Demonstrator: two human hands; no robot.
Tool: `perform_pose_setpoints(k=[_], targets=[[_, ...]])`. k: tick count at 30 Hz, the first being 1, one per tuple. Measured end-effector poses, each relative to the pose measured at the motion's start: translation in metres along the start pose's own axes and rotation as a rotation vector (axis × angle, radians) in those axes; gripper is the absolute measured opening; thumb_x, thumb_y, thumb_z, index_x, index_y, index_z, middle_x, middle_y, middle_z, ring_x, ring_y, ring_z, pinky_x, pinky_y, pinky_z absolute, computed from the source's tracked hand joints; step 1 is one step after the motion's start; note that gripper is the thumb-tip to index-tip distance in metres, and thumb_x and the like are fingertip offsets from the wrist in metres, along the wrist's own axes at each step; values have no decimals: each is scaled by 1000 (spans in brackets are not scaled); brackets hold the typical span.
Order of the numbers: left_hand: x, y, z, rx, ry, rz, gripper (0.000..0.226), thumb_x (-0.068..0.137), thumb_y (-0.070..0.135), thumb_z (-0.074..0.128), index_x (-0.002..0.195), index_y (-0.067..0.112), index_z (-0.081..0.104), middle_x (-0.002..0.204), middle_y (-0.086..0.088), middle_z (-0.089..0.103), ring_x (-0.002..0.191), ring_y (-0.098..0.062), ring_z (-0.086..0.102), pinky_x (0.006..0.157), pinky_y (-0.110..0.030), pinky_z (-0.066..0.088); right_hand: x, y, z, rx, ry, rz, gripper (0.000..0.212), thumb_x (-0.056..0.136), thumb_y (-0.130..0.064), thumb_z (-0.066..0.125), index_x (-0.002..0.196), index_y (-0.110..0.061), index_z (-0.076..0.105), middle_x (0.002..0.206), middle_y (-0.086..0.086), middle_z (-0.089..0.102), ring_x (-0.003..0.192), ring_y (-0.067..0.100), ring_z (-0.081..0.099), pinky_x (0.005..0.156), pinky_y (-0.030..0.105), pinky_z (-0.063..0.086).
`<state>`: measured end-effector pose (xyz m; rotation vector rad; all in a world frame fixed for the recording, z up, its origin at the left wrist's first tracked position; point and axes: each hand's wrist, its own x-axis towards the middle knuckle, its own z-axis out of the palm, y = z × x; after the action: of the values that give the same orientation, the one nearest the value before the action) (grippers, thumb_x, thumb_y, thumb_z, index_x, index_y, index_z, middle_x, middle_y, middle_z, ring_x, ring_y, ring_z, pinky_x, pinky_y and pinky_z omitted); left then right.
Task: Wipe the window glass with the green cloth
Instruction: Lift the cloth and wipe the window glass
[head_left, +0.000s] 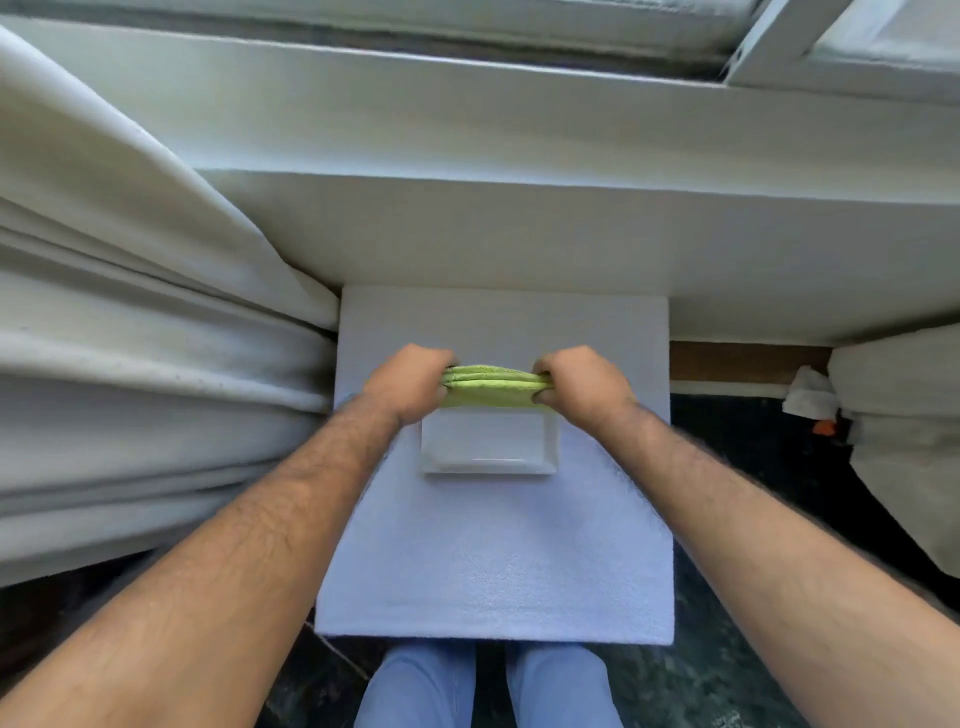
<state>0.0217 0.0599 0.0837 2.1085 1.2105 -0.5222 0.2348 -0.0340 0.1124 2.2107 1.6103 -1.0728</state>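
Both grips are clenched on the folded green cloth (496, 385): the left hand (410, 384) pinches its left end, the right hand (584, 387) its right end, fingers curled tight. The cloth hangs just above a white tray (488, 449) on the white worktop (493, 561). No writing or labels can be read. The window (857, 41) is at the top right.
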Motion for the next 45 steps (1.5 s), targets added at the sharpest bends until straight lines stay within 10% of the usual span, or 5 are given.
perform_pose_setpoints(k=[7, 29, 38, 41, 45], targets=[[-57, 40, -126, -126, 222, 77, 22, 89, 22, 76, 88, 31, 56, 84, -3, 67, 75, -29, 66, 71, -42, 61, -68, -25, -134, 44, 277, -89, 22, 96, -38, 73, 110, -21, 78, 103, 6, 76, 102, 30, 67, 82, 39, 58], [-317, 195, -518, -278, 1002, 522, 25, 73, 20, 94, 89, 11, 76, 76, 0, 66, 66, -9, 53, 60, -7, 42, -362, -121, -505, -116, 1092, -436, 26, 96, -37, 74, 109, -15, 80, 94, 14, 80, 89, 33, 74, 77, 36, 53], [-388, 239, -608, -809, 1278, 680, 30, 79, 16, 89, 108, 14, 78, 91, 9, 77, 85, -10, 69, 75, -16, 57, -437, -150, -587, -17, 1373, -629, 20, 95, -22, 76, 105, -5, 79, 84, 5, 78, 67, 15, 68, 61, 13, 50], [-405, 250, -639, -740, 1401, 682, 30, 78, 19, 90, 106, 13, 81, 94, 4, 80, 85, -11, 71, 87, -24, 60, -444, -160, -602, -69, 1368, -622, 22, 96, -25, 75, 109, -7, 78, 87, 6, 78, 63, 9, 63, 52, 4, 40], [-424, 265, -681, -356, 1603, 617, 34, 79, 21, 90, 109, 6, 81, 96, 4, 72, 85, -14, 68, 75, -13, 54, -444, -152, -628, -167, 1431, -600, 45, 98, -42, 70, 125, -6, 70, 116, 16, 79, 95, 23, 78, 79, 16, 55]])
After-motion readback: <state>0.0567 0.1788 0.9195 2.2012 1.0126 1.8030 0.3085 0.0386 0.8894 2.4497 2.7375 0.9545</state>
